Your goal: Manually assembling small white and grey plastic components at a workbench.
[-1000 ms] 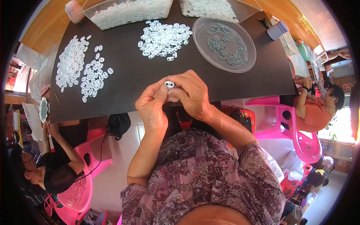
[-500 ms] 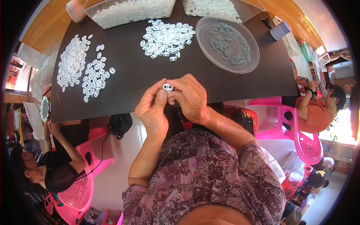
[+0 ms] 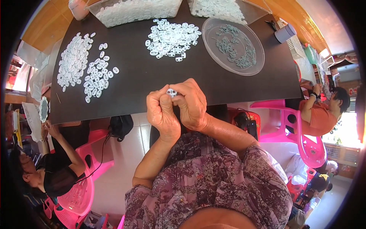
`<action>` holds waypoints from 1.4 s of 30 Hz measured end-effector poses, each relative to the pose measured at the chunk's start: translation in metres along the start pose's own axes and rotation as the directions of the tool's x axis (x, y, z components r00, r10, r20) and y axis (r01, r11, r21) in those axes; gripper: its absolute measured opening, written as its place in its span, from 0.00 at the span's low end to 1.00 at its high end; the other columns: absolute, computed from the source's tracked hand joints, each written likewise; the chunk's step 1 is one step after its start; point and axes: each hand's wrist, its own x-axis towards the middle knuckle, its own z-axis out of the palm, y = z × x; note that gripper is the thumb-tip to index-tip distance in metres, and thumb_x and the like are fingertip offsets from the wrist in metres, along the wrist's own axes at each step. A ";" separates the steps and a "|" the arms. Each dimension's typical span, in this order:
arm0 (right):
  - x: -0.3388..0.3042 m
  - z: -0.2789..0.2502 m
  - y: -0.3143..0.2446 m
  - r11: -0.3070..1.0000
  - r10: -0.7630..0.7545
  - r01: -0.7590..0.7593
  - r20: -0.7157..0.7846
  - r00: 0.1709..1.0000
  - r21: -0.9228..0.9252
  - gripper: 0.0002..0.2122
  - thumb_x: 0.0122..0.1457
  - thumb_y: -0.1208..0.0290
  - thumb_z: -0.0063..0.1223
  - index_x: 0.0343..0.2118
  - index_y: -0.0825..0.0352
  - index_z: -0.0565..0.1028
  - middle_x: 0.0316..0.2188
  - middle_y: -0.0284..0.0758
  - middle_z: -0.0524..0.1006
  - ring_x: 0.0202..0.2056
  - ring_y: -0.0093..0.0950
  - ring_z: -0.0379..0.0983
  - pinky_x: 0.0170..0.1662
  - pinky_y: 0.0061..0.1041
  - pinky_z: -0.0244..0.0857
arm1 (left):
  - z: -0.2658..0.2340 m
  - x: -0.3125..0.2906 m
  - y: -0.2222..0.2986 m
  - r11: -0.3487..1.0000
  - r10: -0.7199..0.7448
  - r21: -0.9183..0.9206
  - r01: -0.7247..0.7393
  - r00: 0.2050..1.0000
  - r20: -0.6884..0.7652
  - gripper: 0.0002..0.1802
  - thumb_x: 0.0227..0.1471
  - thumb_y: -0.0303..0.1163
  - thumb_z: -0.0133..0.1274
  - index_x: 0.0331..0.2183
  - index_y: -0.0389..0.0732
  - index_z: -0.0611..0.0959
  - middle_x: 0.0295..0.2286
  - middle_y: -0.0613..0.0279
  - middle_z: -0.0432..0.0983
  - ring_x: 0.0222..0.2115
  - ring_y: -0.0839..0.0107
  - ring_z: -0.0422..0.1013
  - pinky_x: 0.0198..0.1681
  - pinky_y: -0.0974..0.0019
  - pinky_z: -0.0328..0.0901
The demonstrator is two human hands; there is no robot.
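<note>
A small white plastic piece with dark holes (image 3: 172,92) is pinched between my two hands, just past the table's near edge. My left hand (image 3: 162,114) grips its left side with thumb and curled fingers. From the other side my right hand (image 3: 190,104) presses on it with thumb and forefinger. Fingertips cover much of the piece. Beyond my hands lies a heap of white two-holed pieces (image 3: 173,38). To its right, small grey-green pins (image 3: 244,60) lie in a round clear lid (image 3: 260,63). White oval pieces (image 3: 98,78) are scattered on the left beside a larger pile (image 3: 72,63).
Two clear bins of white parts, a left one (image 3: 143,18) and a right one (image 3: 253,17), stand along the far edge. A white-lidded jar (image 3: 285,33) is at the far right. Co-workers sit left (image 3: 61,171) and right (image 3: 318,114) on pink chairs (image 3: 310,149).
My left hand has turned inward and its fingers have curled tighter around the white piece. Both hands have drawn closer together; the piece shows less between them.
</note>
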 end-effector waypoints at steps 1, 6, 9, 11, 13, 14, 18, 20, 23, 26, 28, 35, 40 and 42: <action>0.000 0.001 0.000 1.000 0.006 -0.006 -0.006 1.000 0.004 0.10 0.49 0.83 0.50 0.36 0.75 0.71 0.26 0.39 0.72 0.23 0.31 0.66 0.26 0.25 0.62 | 0.003 0.001 0.002 0.999 -0.005 -0.035 0.004 1.000 -0.021 0.12 0.58 0.33 0.44 0.37 0.33 0.75 0.30 0.68 0.67 0.31 0.82 0.62 0.35 0.77 0.61; 0.001 0.003 -0.002 1.000 -0.009 0.009 -0.015 1.000 0.017 0.10 0.49 0.83 0.51 0.36 0.75 0.71 0.27 0.39 0.72 0.24 0.30 0.66 0.26 0.25 0.61 | 0.002 -0.001 0.002 0.992 -0.073 -0.109 0.066 0.995 -0.066 0.11 0.59 0.33 0.44 0.37 0.34 0.74 0.30 0.68 0.67 0.30 0.83 0.62 0.35 0.77 0.61; -0.001 0.001 -0.004 0.999 0.047 -0.047 0.026 0.999 0.004 0.12 0.45 0.83 0.54 0.35 0.72 0.70 0.29 0.39 0.72 0.27 0.33 0.67 0.29 0.27 0.63 | 0.003 -0.003 0.003 0.968 -0.134 -0.221 0.122 0.990 -0.040 0.12 0.58 0.32 0.44 0.38 0.32 0.74 0.31 0.67 0.68 0.31 0.82 0.64 0.36 0.76 0.61; -0.002 0.005 0.001 0.999 0.025 -0.024 -0.030 0.999 0.025 0.11 0.45 0.83 0.53 0.34 0.72 0.70 0.29 0.39 0.72 0.26 0.33 0.66 0.29 0.27 0.63 | 0.004 -0.003 0.004 0.966 -0.124 -0.233 0.114 0.992 -0.027 0.12 0.58 0.31 0.44 0.38 0.32 0.74 0.30 0.67 0.67 0.31 0.82 0.63 0.36 0.76 0.61; -0.002 0.005 0.000 0.999 0.033 -0.031 -0.049 0.998 0.029 0.11 0.46 0.83 0.53 0.34 0.72 0.70 0.29 0.39 0.72 0.26 0.33 0.66 0.28 0.27 0.62 | 0.005 -0.003 0.005 0.975 -0.097 -0.203 0.091 0.995 -0.023 0.11 0.58 0.31 0.44 0.38 0.32 0.73 0.30 0.67 0.67 0.31 0.82 0.63 0.36 0.76 0.61; -0.002 0.004 0.000 0.999 0.040 -0.038 -0.066 0.997 0.036 0.10 0.46 0.83 0.53 0.34 0.72 0.70 0.29 0.39 0.71 0.26 0.33 0.66 0.28 0.27 0.62 | 0.006 -0.003 0.005 0.983 -0.070 -0.171 0.066 0.997 -0.019 0.11 0.58 0.31 0.44 0.37 0.32 0.73 0.30 0.67 0.67 0.30 0.82 0.62 0.36 0.76 0.60; 0.001 0.005 0.000 0.999 -0.009 0.013 -0.091 0.996 0.043 0.09 0.47 0.83 0.52 0.32 0.72 0.69 0.28 0.39 0.71 0.25 0.32 0.66 0.27 0.26 0.62 | 0.008 -0.002 0.008 0.998 0.009 -0.057 -0.012 0.999 -0.043 0.11 0.58 0.31 0.44 0.37 0.32 0.73 0.29 0.67 0.66 0.29 0.81 0.61 0.34 0.77 0.59; 0.000 0.004 0.001 0.998 -0.012 0.015 -0.064 0.998 0.059 0.08 0.47 0.83 0.52 0.32 0.72 0.69 0.26 0.39 0.71 0.24 0.31 0.65 0.26 0.26 0.61 | 0.009 -0.001 0.008 0.998 0.068 -0.002 -0.068 0.996 -0.050 0.11 0.58 0.31 0.44 0.37 0.32 0.73 0.27 0.66 0.65 0.27 0.81 0.60 0.32 0.77 0.59; -0.003 0.001 0.003 0.998 0.002 0.002 -0.062 0.998 0.057 0.08 0.48 0.83 0.52 0.32 0.71 0.69 0.25 0.38 0.70 0.23 0.30 0.65 0.26 0.26 0.61 | 0.008 -0.003 0.007 0.989 0.081 0.123 -0.079 0.997 -0.007 0.12 0.59 0.33 0.43 0.35 0.33 0.73 0.28 0.68 0.64 0.30 0.82 0.61 0.34 0.76 0.59; -0.004 0.000 0.005 0.998 -0.019 0.022 -0.056 0.998 0.059 0.09 0.47 0.83 0.52 0.33 0.71 0.69 0.25 0.38 0.70 0.23 0.30 0.64 0.26 0.26 0.61 | 0.009 -0.004 0.008 0.997 0.039 0.062 -0.039 0.999 0.003 0.12 0.59 0.33 0.44 0.33 0.33 0.74 0.27 0.68 0.64 0.29 0.82 0.61 0.34 0.77 0.59; -0.004 -0.003 0.004 0.998 0.017 -0.015 -0.041 0.999 0.058 0.07 0.49 0.82 0.51 0.32 0.72 0.69 0.25 0.39 0.71 0.23 0.30 0.65 0.25 0.25 0.61 | 0.007 -0.002 0.007 0.996 0.031 0.085 -0.033 0.999 0.017 0.12 0.58 0.32 0.44 0.34 0.32 0.75 0.27 0.68 0.65 0.28 0.82 0.61 0.33 0.77 0.59; 0.064 -0.067 0.035 0.955 -0.016 0.027 0.039 0.999 -0.296 0.06 0.45 0.85 0.55 0.27 0.69 0.75 0.26 0.37 0.75 0.25 0.28 0.70 0.29 0.23 0.64 | -0.005 0.054 0.006 0.891 0.062 0.423 -0.165 0.967 0.246 0.09 0.52 0.25 0.49 0.37 0.35 0.78 0.24 0.61 0.72 0.23 0.73 0.67 0.27 0.73 0.63; 0.165 -0.121 0.092 0.824 -0.210 0.125 -0.093 0.973 -0.552 0.04 0.49 0.78 0.49 0.28 0.66 0.76 0.25 0.38 0.75 0.29 0.34 0.71 0.32 0.28 0.64 | 0.020 0.088 -0.006 0.542 0.339 0.576 -0.612 0.787 0.516 0.09 0.40 0.18 0.52 0.30 0.38 0.78 0.22 0.57 0.69 0.24 0.62 0.66 0.26 0.63 0.64; 0.191 -0.133 0.102 0.794 -0.228 0.122 -0.105 0.968 -0.595 0.06 0.47 0.74 0.51 0.29 0.64 0.77 0.27 0.43 0.75 0.33 0.40 0.71 0.36 0.39 0.63 | 0.028 0.092 -0.018 0.423 0.238 0.627 -0.654 0.748 0.620 0.07 0.35 0.18 0.52 0.23 0.38 0.76 0.24 0.57 0.67 0.26 0.60 0.66 0.27 0.60 0.64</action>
